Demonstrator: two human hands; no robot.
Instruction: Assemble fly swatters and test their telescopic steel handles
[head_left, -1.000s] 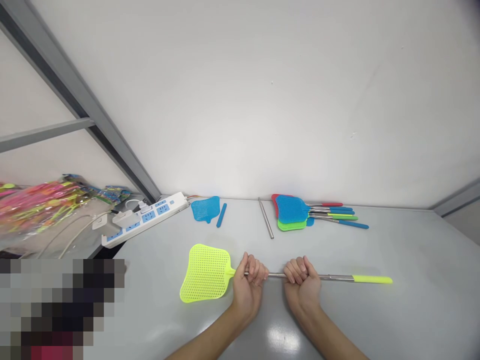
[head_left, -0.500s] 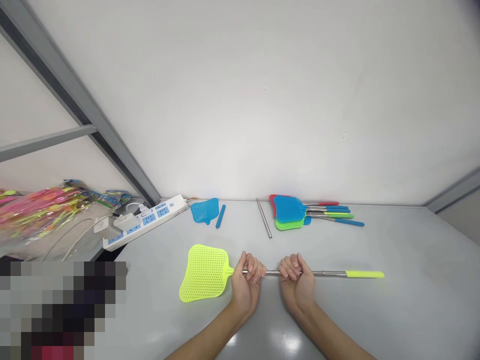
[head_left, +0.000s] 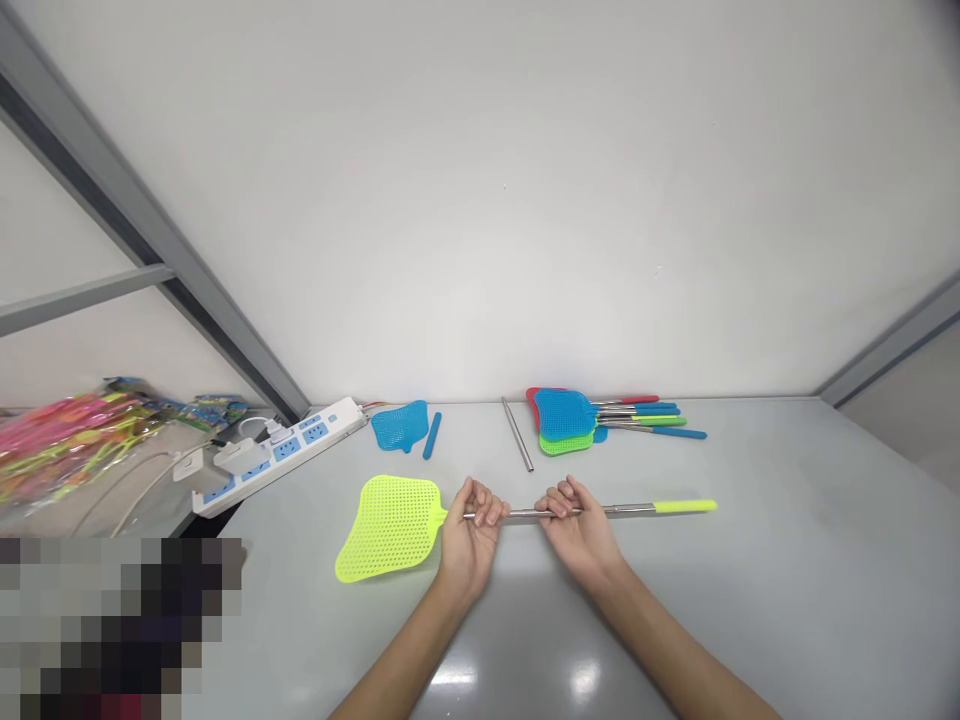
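Note:
A yellow-green fly swatter (head_left: 394, 530) with a perforated head and a telescopic metal rod lies across the front of me, head to the left, grip to the right. My left hand (head_left: 472, 535) is closed on the rod just beside the head, palm turned up. Farther right along the same rod, my right hand (head_left: 576, 525) is also closed, between the middle and the yellow-green grip (head_left: 685, 506). Beyond my hands lie a loose metal rod (head_left: 517, 435), a loose blue swatter head (head_left: 400, 427) and a blue grip (head_left: 432, 436).
Several fly swatters (head_left: 564, 415) in blue, green and red are stacked near the wall (head_left: 480, 200). At left a white power strip (head_left: 281, 455) holds plugs, beside plastic-wrapped colourful items (head_left: 75, 430). Everything rests on a grey table (head_left: 787, 560).
Both hands and the swatter have moved up and left in view, and the rod now tilts slightly, its grip end higher. The camera view has shifted a little too.

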